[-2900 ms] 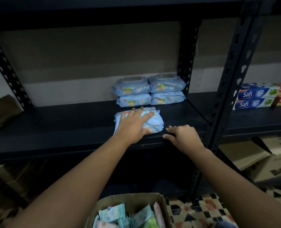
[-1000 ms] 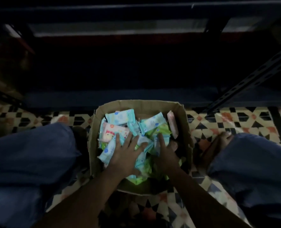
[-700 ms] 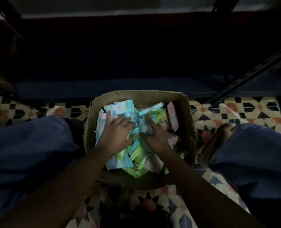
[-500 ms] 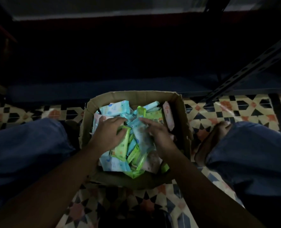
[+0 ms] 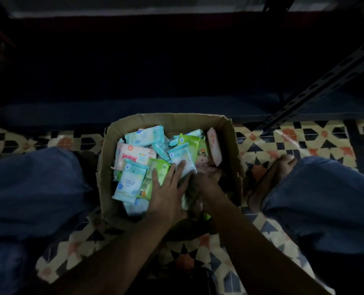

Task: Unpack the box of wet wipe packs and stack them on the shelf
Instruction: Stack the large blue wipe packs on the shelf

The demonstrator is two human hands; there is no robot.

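Note:
An open cardboard box (image 5: 170,119) stands on the floor between my knees. It holds several wet wipe packs in light blue, green and pink, lying loosely at all angles. My left hand (image 5: 166,193) lies flat on the pile with its fingers spread and straight, touching a green pack (image 5: 158,170) and a light blue pack (image 5: 183,159). My right hand (image 5: 206,180) reaches down into the dark right side of the box beside the left hand. Its fingers are sunk among the packs and hard to make out. A pink pack (image 5: 214,149) stands on edge against the right wall.
My knees in blue trousers flank the box, left knee (image 5: 34,188) and right knee (image 5: 326,199). A bare foot (image 5: 270,179) rests right of the box on the patterned tile floor (image 5: 283,141). The dark bottom shelf (image 5: 134,107) and a perforated upright (image 5: 326,81) lie beyond.
Both hands have shifted from the middle of the pile toward the box's right side. Packs have been pushed around; a light blue pack now lies at the left front.

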